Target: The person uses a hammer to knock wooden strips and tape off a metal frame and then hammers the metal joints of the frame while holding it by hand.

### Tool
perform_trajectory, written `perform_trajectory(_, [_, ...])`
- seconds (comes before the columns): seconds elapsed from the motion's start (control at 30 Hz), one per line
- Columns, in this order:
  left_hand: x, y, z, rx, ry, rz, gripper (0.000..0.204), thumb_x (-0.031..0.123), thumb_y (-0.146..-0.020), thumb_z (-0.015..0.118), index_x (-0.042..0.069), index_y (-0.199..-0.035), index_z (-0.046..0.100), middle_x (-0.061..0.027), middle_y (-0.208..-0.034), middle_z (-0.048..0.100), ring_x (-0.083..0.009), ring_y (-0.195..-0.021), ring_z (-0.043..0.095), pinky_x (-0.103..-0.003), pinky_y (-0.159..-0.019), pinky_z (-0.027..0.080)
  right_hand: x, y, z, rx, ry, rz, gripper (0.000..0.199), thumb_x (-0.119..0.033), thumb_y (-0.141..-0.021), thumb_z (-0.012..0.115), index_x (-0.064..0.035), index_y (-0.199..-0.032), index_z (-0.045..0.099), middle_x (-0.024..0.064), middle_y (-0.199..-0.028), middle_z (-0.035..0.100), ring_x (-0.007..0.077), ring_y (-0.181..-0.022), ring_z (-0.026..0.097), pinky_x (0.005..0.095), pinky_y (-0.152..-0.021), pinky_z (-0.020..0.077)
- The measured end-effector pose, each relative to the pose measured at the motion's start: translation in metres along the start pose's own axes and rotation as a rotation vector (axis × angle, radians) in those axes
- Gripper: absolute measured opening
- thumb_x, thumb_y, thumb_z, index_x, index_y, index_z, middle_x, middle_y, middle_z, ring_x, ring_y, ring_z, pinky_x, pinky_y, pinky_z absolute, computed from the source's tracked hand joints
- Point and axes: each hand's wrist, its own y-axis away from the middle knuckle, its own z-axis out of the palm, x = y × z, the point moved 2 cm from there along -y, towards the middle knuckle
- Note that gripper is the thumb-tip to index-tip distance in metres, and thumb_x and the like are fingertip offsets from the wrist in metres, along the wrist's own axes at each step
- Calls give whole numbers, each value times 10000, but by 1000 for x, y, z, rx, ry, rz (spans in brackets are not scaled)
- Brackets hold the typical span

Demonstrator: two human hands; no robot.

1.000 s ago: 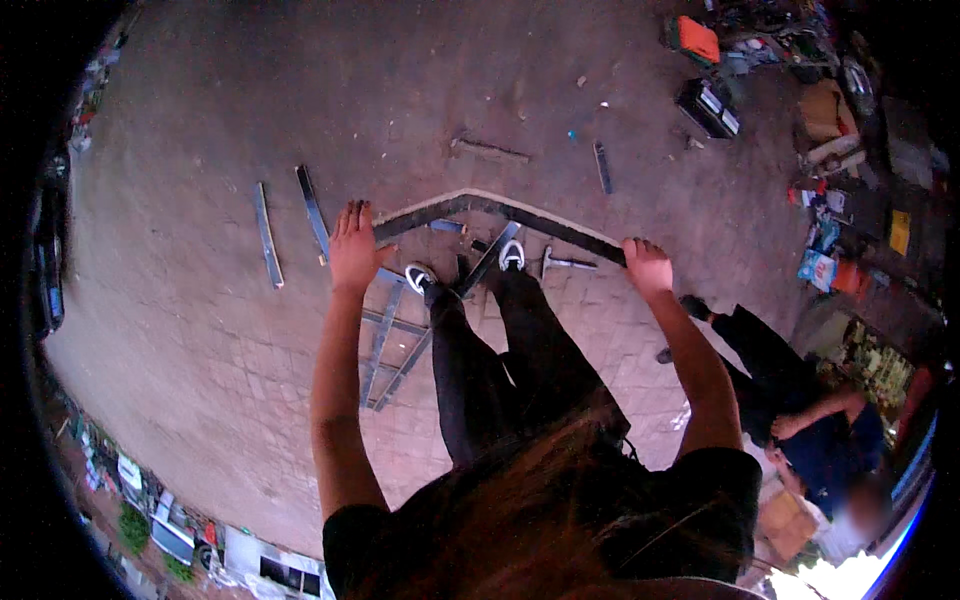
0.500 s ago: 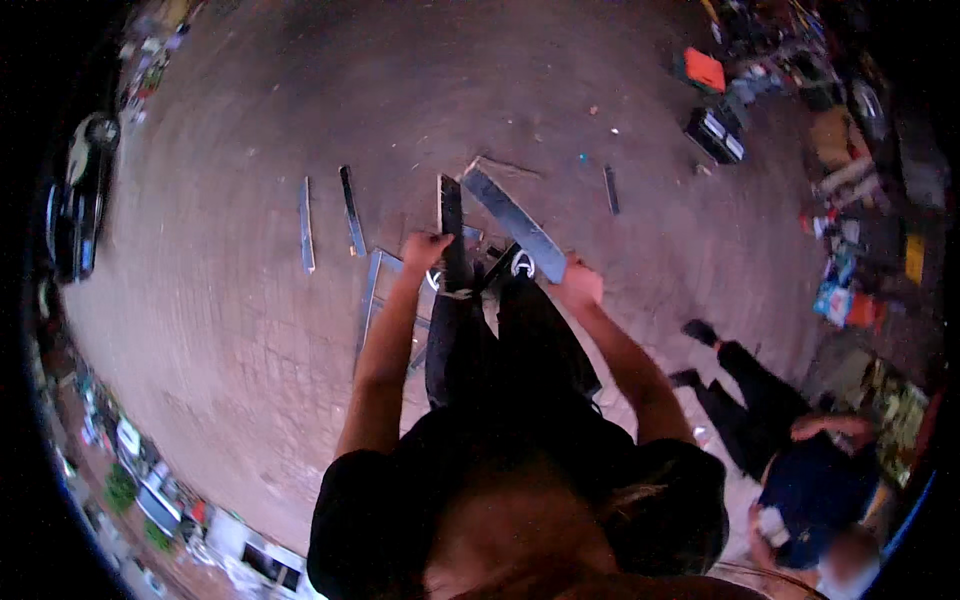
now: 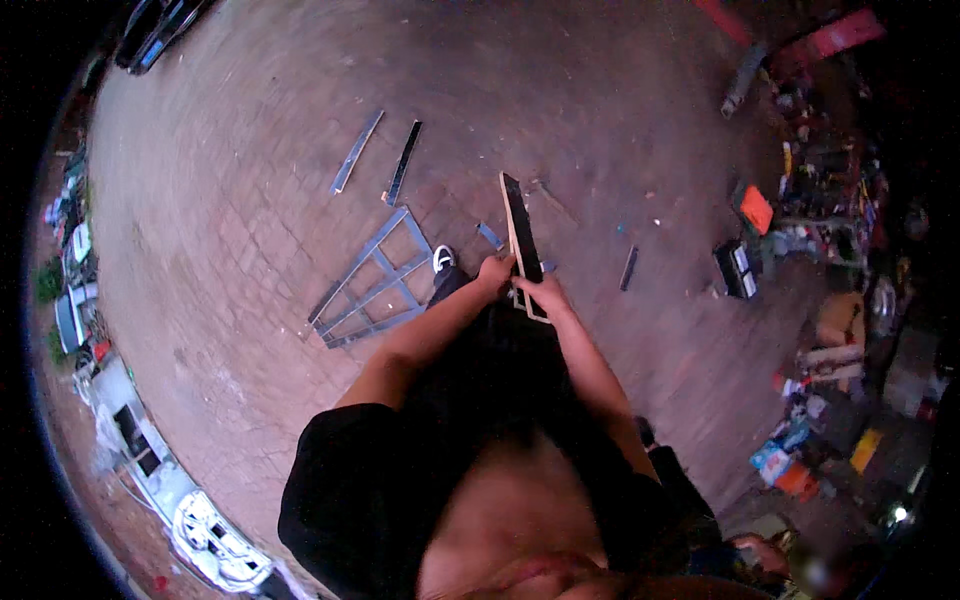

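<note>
Metal is what you hold: a long flat bar [image 3: 521,240], dark on its face with a pale edge. Both of your hands are on its near end. Your left hand [image 3: 493,272] grips the bar from the left side, and your right hand [image 3: 541,293] grips it from the right side, a bit lower down. The fingers of both hands are curled tight around the bar, so it is pinched between them. Most of the bar sticks out past your hands, up and away from you, tilted a little to the left. A short bit of it pokes out below your right hand.

Below the bar is the brick floor [image 3: 250,250]. A metal frame [image 3: 372,280] with cross bars lies flat on the bricks, just to the left of your left arm. One shoe [image 3: 443,260] shows beside the frame, near your left hand. Two more loose strips [image 3: 380,157] lie farther off on the bricks, well apart from your hands. An orange box [image 3: 756,209] and other clutter sit far to the right.
</note>
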Motion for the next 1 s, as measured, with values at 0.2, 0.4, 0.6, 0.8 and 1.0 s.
perform_trajectory(0.2, [-17,23,-66,31,270,-213,444,343,-760,649,-84,-881,631,-126,-793,623,-210,-696,591,-358,-606,476,-13,-30,72,-122,237,17,470,-312,-696,727,-38,-1060,610,65,-965,634,161,-861,591,315,-748,469])
perform_trajectory(0.4, [-2,-6,-233,154,-218,-106,425,370,-679,696,-26,-827,662,-137,-737,647,-242,-660,609,-368,-630,477,-109,-61,187,-222,408,-187,784,-546,-720,639,77,-1171,485,215,-1126,558,284,-1059,539,373,-882,421])
perform_trajectory(0.6, [-28,-71,-453,523,-766,92,589,492,-652,700,-38,-896,620,-196,-834,638,-303,-789,610,-394,-715,478,-159,-74,215,-54,505,-303,782,-582,-747,591,62,-1175,468,235,-1132,548,334,-1050,545,382,-899,427])
perform_trajectory(0.8, [-170,-75,-499,229,105,-301,368,340,-734,668,-16,-812,621,-121,-725,616,-230,-683,606,-338,-594,474,23,-74,97,66,632,-50,413,-408,-773,607,-2,-843,629,149,-823,652,277,-839,623,383,-722,470])
perform_trajectory(1.0, [-259,58,-360,119,303,-401,183,223,-818,594,69,-917,612,-41,-720,631,-160,-548,566,-287,-445,421,289,22,-14,56,1311,-170,251,-277,-787,587,-48,-882,619,107,-756,648,211,-659,619,391,-588,491])
